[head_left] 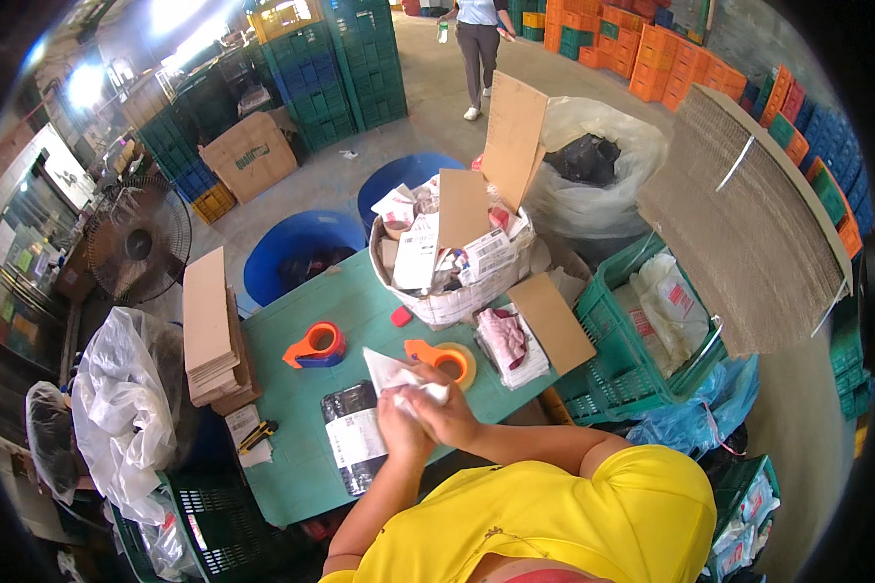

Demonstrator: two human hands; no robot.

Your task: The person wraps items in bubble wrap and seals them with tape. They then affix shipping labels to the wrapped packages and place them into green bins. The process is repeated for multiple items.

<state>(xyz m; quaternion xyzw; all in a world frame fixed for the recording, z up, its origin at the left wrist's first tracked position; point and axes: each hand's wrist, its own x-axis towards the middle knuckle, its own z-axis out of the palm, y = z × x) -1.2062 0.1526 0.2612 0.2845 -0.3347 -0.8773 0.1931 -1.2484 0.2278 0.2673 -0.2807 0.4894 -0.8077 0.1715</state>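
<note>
My left hand (404, 433) and my right hand (449, 416) are pressed together over the green table (272, 457), both closed on one crumpled white paper (383, 370). A flat corner of it sticks up at the left, and a bunched part shows between my fingers. Just beside my left wrist lies a black plastic-wrapped parcel (362, 476) with a white label (355, 437). Right beyond my hands is an orange tape dispenser (420, 351) with a tan roll. Another orange and blue tape dispenser (316, 345) rests farther left, and a small red block (401, 316) lies between them.
At the table's far edge stands a white bin (447, 306) heaped with paper and cardboard. Blue barrels (297, 243) stand behind. Stacked cardboard pieces (209, 330) and a yellow-black cutter (258, 437) are left; green crates (612, 360) are right. A person (478, 44) walks in the background.
</note>
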